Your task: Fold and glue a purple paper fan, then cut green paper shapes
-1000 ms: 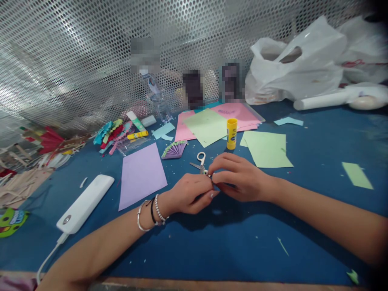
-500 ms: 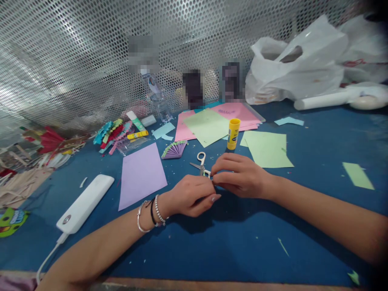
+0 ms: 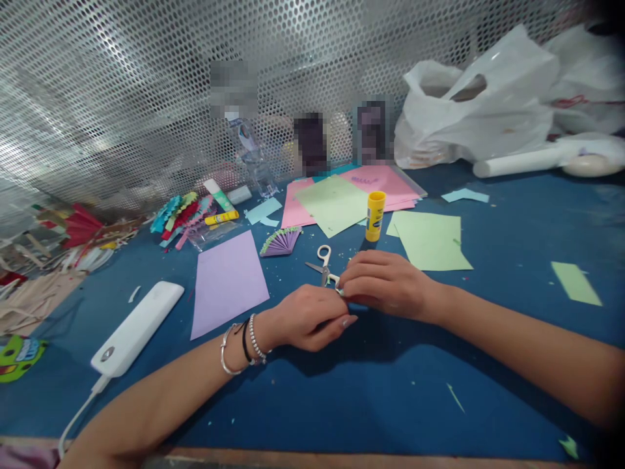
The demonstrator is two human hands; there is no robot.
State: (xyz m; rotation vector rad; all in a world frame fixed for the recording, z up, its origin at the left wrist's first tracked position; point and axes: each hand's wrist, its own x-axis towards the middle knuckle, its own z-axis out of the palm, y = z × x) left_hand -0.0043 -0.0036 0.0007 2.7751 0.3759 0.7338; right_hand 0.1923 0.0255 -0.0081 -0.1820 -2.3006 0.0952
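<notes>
My left hand (image 3: pixel 315 317) is closed above the blue table, its fingers curled and pressed together. My right hand (image 3: pixel 383 284) meets it at the fingertips, also closed in a pinch. Whatever sits between the fingers is hidden, apart from a tiny pale edge. Just behind the hands lie scissors (image 3: pixel 323 255) with white handles, blades spread. A yellow glue stick (image 3: pixel 375 216) stands upright beyond my right hand. Left of the scissors rests a pleated purple paper fan (image 3: pixel 282 241) with a green fringed edge. A purple sheet (image 3: pixel 229 283) lies flat beyond my left wrist.
Pink paper (image 3: pixel 390 184) and green sheets (image 3: pixel 432 240) lie at the back. A white power bank (image 3: pixel 138 329) with a cable is at left. A water bottle (image 3: pixel 254 156) stands by the perforated metal panel (image 3: pixel 161 85). White plastic bags (image 3: pixel 478 111) fill the back right.
My right hand has shifted very slightly toward me, with its fingers more bunched over the left fingertips. Everything on the table stays in place.
</notes>
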